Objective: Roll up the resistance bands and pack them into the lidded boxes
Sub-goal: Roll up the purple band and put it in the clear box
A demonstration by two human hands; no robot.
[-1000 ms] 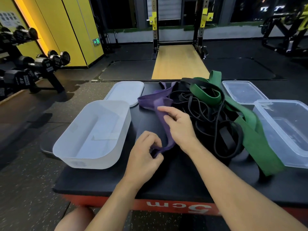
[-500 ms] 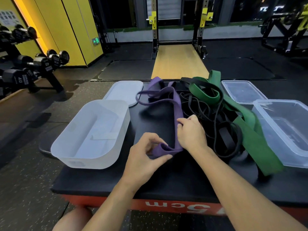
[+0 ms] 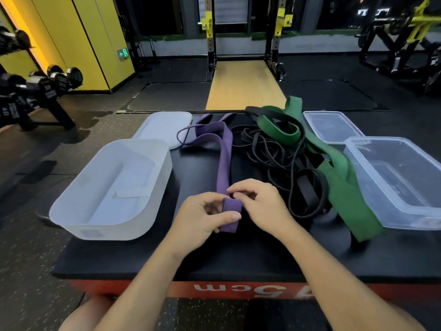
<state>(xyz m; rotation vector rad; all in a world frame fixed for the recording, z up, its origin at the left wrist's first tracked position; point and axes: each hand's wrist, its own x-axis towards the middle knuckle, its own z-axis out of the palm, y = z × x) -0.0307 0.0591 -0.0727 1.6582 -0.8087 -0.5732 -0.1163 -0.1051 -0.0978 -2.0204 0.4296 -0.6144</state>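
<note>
We pinch the folded end of the purple band (image 3: 228,212) with our left hand (image 3: 202,218). Our right hand (image 3: 260,206) curls onto its top edge, beside the white box (image 3: 152,211)

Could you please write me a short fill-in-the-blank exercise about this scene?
1. The band that the left hand and right hand pinch is ____.
2. The thin tangled bands are ____.
3. Neither the white box nor the clear box has its ____ on.
Missing: purple; black; lid.

Dim gym: yellow wall panels (image 3: 78,39), dark rubber floor (image 3: 35,271), wooden platform (image 3: 243,84) (rack uprights (image 3: 210,44) behind), dumbbells (image 3: 47,84) left.
</note>
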